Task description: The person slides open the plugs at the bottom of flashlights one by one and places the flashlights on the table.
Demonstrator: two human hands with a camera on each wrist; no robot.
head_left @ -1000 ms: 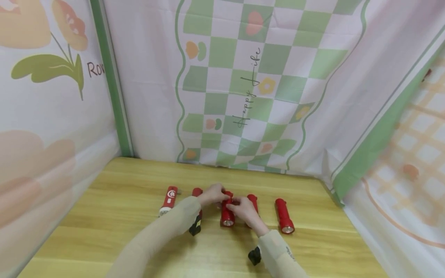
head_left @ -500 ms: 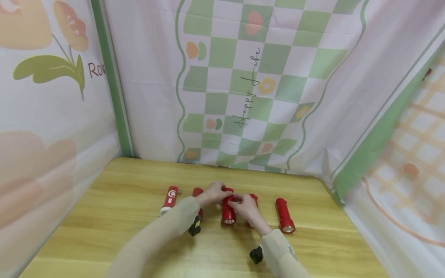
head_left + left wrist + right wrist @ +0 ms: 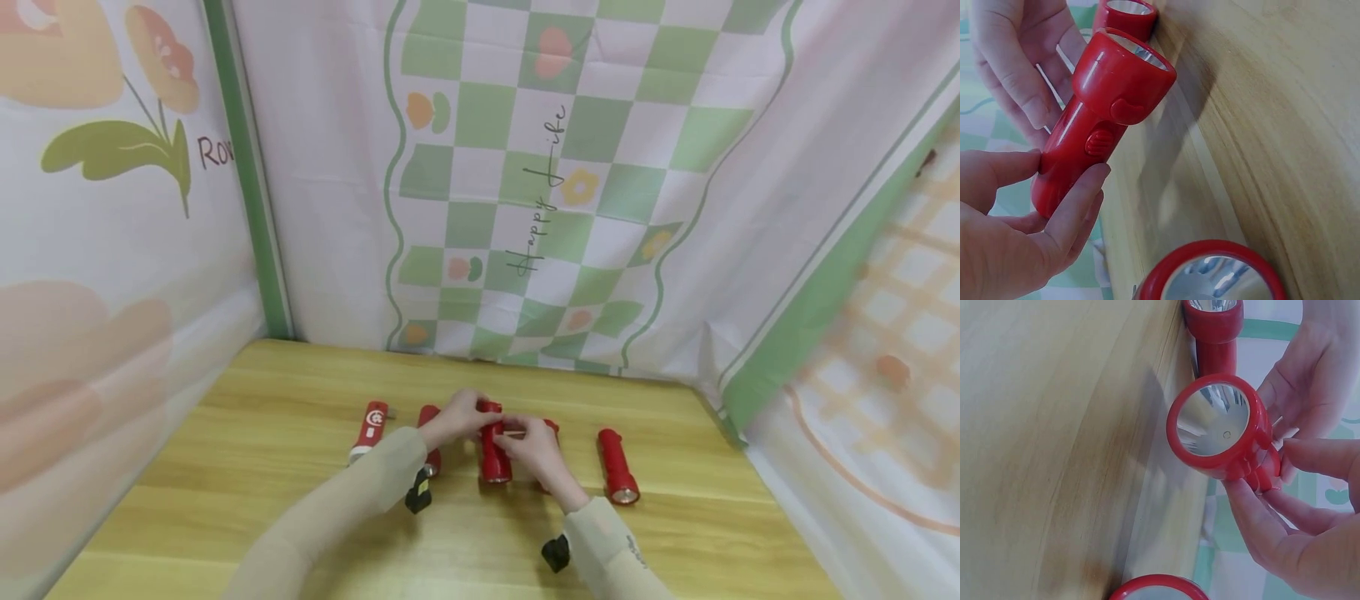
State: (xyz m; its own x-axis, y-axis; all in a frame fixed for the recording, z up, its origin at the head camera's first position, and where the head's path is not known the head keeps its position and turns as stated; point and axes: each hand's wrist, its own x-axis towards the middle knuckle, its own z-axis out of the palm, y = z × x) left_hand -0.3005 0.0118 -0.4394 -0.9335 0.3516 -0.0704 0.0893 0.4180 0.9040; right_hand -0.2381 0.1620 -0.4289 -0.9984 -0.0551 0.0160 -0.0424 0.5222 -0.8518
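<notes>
A red flashlight (image 3: 496, 460) is held above the table between both hands. My left hand (image 3: 457, 417) grips its tail end, with thumb and fingers on opposite sides of the barrel, as the left wrist view shows. My right hand (image 3: 536, 452) pinches the barrel from the other side. A ridged switch (image 3: 1100, 143) shows on the body in the left wrist view. In the right wrist view the round reflector (image 3: 1213, 420) faces the camera, with no light visible in it.
On the wooden table (image 3: 300, 383), a red and white flashlight (image 3: 372, 423) and another red one (image 3: 430, 414) lie to the left. Two more red flashlights, one partly behind the right hand (image 3: 551, 427) and one farther out (image 3: 618, 468), lie right. Printed curtains (image 3: 337, 208) enclose the table.
The held flashlight has risen slightly, and its lens shows less in the head view. Both hands keep their hold; the other flashlights stay put while the head view shifts a little.
</notes>
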